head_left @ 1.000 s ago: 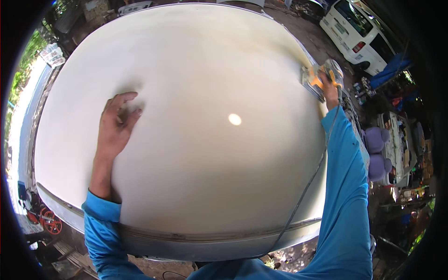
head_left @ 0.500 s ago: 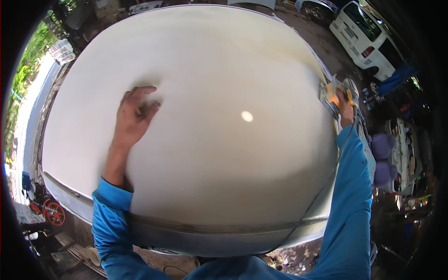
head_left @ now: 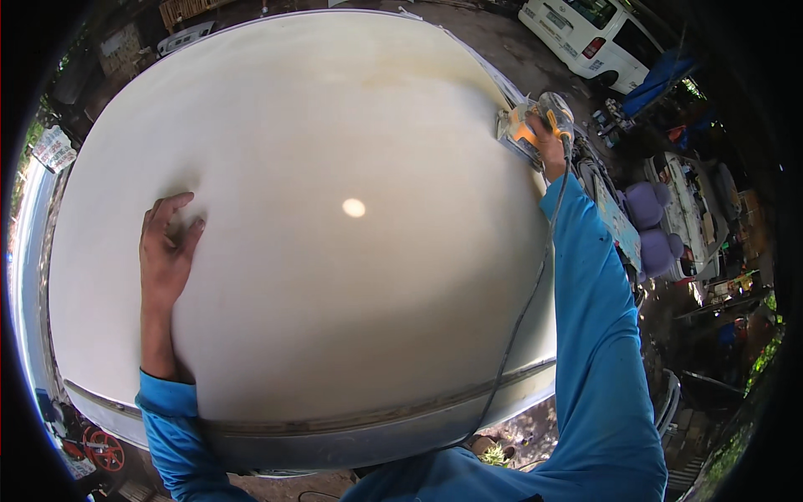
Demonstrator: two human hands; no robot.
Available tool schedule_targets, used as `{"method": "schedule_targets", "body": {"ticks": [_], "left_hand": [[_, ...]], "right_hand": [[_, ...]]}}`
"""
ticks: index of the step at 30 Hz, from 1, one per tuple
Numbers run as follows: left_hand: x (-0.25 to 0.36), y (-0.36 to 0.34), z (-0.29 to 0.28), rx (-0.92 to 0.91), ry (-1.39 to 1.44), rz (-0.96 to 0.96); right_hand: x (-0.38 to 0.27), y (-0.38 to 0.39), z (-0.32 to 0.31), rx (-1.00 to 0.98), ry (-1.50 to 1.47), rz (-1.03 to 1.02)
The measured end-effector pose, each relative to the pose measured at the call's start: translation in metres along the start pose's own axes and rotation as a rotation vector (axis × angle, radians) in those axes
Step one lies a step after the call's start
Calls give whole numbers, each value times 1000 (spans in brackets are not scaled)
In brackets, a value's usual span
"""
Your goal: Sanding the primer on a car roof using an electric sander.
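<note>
A broad, pale car roof [head_left: 335, 276] with a dull, sanded-looking finish fills the middle of the view. At its far right edge, my right hand [head_left: 548, 151] grips a yellow and grey power sander [head_left: 523, 134], its flat pad against the panel. From the sander a dark cord [head_left: 512, 343] runs back across the roof toward my body. Over on the left side, my left hand [head_left: 167, 251] is at the roof surface, holding nothing. Its thumb and fingers are bent but apart; whether the palm touches the panel I cannot tell.
A dark trim groove [head_left: 293, 424] crosses the roof's near edge. Beyond the right side stand a white van [head_left: 590, 42], purple rounded seats [head_left: 648, 205] and a blue tarp [head_left: 661, 79]. A red wheel [head_left: 104, 450] is at the lower left.
The view has turned right, shifting everything leftward. My right hand and the sander have moved farther away along the roof's right edge. My left hand keeps roughly its place and shape.
</note>
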State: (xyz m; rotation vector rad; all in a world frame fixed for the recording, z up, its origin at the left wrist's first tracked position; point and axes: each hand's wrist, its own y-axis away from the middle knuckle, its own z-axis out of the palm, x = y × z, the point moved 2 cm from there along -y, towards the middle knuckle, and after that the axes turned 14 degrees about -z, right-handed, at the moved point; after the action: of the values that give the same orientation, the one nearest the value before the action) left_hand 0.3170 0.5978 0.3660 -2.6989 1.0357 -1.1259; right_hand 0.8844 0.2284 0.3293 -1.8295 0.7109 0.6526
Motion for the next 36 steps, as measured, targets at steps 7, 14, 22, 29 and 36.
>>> {"method": "schedule_targets", "body": {"ticks": [7,14,22,29,36], "left_hand": [[7,8,3,-9,-19,-17],[-2,7,7,-16,15,11],[-11,-9,-6,-14,10,-5],[-1,3,6,-18,1,-2],[12,23,19,-20,-15,2]], "right_hand": [[-35,6,14,-87,-49,15],[11,-6,7,-1,-63,-25],[-6,7,-8,-75,98,35],[3,-5,-4,-22,13,52],[-12,-11,26,-113,-128,-37]]}}
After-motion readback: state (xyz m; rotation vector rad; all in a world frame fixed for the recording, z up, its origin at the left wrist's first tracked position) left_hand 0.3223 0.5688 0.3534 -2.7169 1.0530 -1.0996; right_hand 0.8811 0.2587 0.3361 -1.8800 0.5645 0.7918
